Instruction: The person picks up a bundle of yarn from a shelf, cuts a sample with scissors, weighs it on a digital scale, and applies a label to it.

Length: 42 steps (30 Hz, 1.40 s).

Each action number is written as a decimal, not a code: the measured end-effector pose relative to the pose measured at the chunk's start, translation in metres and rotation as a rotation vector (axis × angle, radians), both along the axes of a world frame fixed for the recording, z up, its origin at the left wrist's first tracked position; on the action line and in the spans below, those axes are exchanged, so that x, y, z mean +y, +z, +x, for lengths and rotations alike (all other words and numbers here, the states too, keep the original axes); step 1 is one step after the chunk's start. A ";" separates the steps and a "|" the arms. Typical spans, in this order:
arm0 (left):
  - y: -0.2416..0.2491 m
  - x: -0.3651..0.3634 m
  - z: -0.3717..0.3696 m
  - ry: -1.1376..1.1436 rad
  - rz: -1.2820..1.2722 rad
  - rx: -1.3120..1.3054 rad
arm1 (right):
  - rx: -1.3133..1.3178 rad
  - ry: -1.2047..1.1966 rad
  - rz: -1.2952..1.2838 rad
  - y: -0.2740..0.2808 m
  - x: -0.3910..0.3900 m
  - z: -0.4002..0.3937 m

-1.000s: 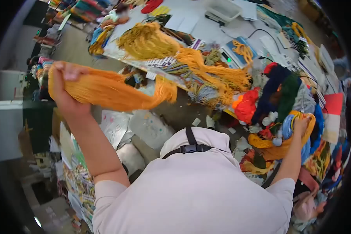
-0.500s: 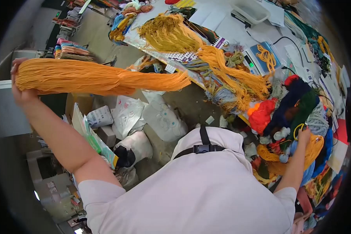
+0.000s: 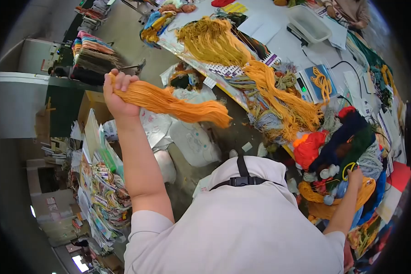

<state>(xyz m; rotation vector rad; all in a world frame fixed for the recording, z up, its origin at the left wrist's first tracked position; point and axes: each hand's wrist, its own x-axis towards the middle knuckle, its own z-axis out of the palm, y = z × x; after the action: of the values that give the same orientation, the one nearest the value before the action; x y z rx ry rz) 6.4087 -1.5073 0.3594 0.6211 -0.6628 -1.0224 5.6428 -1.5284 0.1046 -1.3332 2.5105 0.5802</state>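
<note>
In the head view, the step in hand looks to be the handling of an orange hank (image 3: pixel 169 102): the left hand (image 3: pixel 123 93) has its fingers closed round the hank's left end, and the rest stretches right, its loose end in the air over the floor, near the edge of the bench (image 3: pixel 281 48). The right hand (image 3: pixel 355 177), at the near right, seems to be gripping a yellow loop (image 3: pixel 348 171), possibly a scissors handle but too small to be sure, above a heap where golden yarn (image 3: pixel 363 194) lies beside red yarn (image 3: pixel 310 148) and navy yarn (image 3: pixel 347 130). Farther off on the bench, a scale (image 3: pixel 304 85) bears an orange coil (image 3: pixel 322 81), with a clear tray (image 3: pixel 309 23) beyond it and more orange yarn (image 3: pixel 283 98) strewn to its left. As a judgement, any next move with the hank calls for a firm hold on the left end, so that the strands stay together and the loose end does not snag on the bench edge. Against the frame half a second ago, the left hand has come in from the far left toward the body, and the hank looks shorter and more bunched; the right hand stays at the heap with the yellow loop.
</note>
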 end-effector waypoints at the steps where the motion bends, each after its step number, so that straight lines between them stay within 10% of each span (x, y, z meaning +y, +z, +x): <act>1: 0.000 0.002 -0.004 -0.063 -0.074 0.220 | 0.046 0.117 -0.052 -0.005 -0.003 -0.004; 3: -0.004 0.006 -0.008 -0.095 -0.102 0.274 | -0.032 0.228 -0.157 0.004 -0.035 0.030; 6: -0.005 0.005 -0.028 -0.005 0.017 0.142 | -0.835 0.375 -0.612 0.034 -0.075 0.162; 11: -0.026 -0.001 -0.060 -0.146 0.140 0.026 | -1.707 0.533 -0.352 0.140 -0.072 0.419; 14: -0.026 -0.007 -0.057 -0.264 0.100 0.218 | -1.755 1.022 -0.539 0.167 -0.063 0.510; 16: -0.011 -0.007 -0.053 -0.274 0.032 0.412 | -1.986 0.908 -0.301 0.177 -0.055 0.543; 25: -0.103 0.008 -0.049 -0.283 0.152 0.401 | -1.492 0.892 -0.219 0.163 -0.043 0.546; 34: -0.092 -0.013 -0.023 -0.243 0.155 -0.098 | -1.368 0.845 -0.857 0.176 -0.030 0.563; 37: -0.100 -0.019 -0.008 -0.297 0.149 -0.160 | -1.957 0.060 -0.200 0.191 -0.026 0.575; 42: -0.080 -0.023 0.001 -0.343 0.175 -0.131 | -1.961 0.425 -0.345 0.189 -0.041 0.586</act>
<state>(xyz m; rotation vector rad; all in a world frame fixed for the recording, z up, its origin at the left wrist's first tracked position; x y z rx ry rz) 6.4099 -1.5302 0.2790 0.7480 -0.8184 -1.3776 6.2286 -1.5696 0.2941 -1.2920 0.6778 -0.8408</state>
